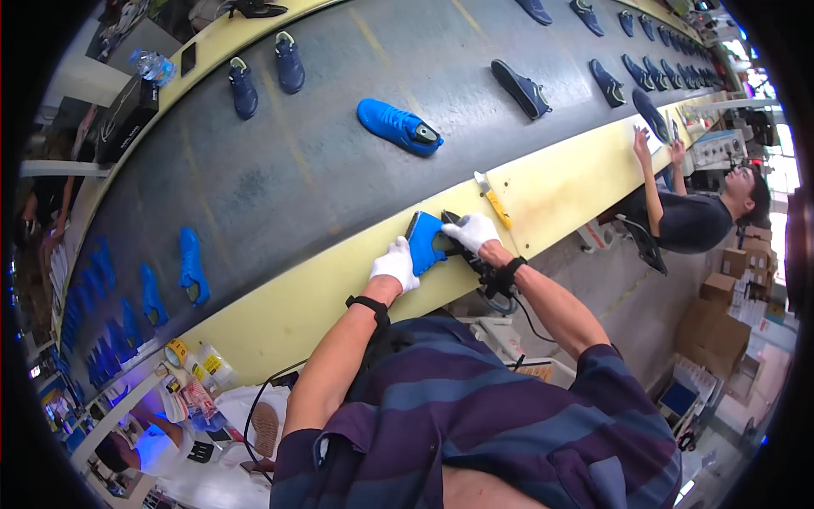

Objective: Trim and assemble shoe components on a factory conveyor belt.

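Observation:
My left hand [396,265], in a white glove, grips a blue shoe [426,244] by its side, over the yellow ledge in front of me. The shoe is tilted, with a dark edge along its sole side. Just right of it is my right hand [472,232], also gloved, its fingers curled in close to the shoe's edge. What those fingers hold, if anything, I cannot make out. A black object [476,268] lies partly hidden below the right hand. On the ledge beyond that hand rests a yellow-handled utility knife [494,202].
The grey conveyor belt [297,182] carries a blue shoe [398,125], several dark navy shoes [520,88] and more blue shoes [192,266] at left. A co-worker [697,216] handles a shoe at right. A tape roll [176,352] sits at the ledge's left end.

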{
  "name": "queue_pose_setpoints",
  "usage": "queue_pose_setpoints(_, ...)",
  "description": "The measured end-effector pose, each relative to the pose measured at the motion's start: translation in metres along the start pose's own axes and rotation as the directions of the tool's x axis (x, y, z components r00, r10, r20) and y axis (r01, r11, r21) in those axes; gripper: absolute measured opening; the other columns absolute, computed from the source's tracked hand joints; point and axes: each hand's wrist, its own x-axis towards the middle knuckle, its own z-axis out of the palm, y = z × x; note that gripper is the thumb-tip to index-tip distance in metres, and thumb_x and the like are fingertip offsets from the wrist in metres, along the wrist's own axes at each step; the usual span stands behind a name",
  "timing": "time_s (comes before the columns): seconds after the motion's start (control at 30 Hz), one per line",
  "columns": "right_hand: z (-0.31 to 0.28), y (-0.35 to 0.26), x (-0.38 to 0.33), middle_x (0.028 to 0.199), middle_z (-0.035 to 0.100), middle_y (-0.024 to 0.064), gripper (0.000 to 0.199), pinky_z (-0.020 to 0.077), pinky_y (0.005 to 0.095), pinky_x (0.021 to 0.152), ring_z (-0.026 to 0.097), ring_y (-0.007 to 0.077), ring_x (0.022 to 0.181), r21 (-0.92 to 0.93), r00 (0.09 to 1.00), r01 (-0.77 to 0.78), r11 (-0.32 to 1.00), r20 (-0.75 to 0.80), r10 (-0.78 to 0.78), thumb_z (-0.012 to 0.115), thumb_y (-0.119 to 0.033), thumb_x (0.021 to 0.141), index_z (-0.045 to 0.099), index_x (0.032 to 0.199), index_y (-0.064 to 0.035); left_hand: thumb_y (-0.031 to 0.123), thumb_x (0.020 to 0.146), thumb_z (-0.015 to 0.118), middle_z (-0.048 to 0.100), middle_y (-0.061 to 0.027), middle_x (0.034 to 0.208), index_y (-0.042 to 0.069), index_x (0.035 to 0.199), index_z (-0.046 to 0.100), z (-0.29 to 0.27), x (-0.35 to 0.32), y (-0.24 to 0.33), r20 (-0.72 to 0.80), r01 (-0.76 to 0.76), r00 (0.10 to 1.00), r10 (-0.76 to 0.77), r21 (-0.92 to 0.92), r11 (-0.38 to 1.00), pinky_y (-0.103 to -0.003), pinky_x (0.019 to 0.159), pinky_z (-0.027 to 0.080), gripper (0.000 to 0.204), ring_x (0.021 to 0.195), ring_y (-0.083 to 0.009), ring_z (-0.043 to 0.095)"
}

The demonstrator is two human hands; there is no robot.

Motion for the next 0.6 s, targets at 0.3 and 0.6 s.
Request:
queue_pose_setpoints(0.3, -0.039, -0.046, -0.014, 0.073, 0.071, 0.0186, 0.062, 0.0537, 0.04, 0.068, 0.071, 0.0297, 0.069, 0.08, 0.994, 0.094, 0.992, -0.069, -0.089, 0.068, -0.058, 0.088, 0.074, 0.084, 0.0037, 0.034, 0.08, 0.076, 0.051, -0.0295, 0.146, -0.008, 0.159, 0.018, -0.013, -0.006, -0.008, 0.068, -0.021, 0.997, 0.024, -0.038, 0.999, -0.044, 0.106, 0.052, 0.106, 0.127, -0.041, 0.061)
queue_pose_setpoints(0.6, 0.002, -0.035, -0.007, 0.072, 0.072, 0.017, 0.054, 0.0533, 0.0396, 0.065, 0.071, 0.029, 0.067, 0.167, 0.99, 0.044, 0.985, -0.14, -0.02, 0.078, -0.051, 0.085, 0.073, 0.083, 0.0022, 0.03, 0.08, 0.076, 0.047, -0.0288, 0.15, -0.008, 0.158, 0.019, -0.008, 0.005, -0.015, 0.01, -0.085, 0.996, 0.084, 0.011, 0.996, -0.044, 0.104, 0.053, 0.104, 0.126, -0.0408, 0.062)
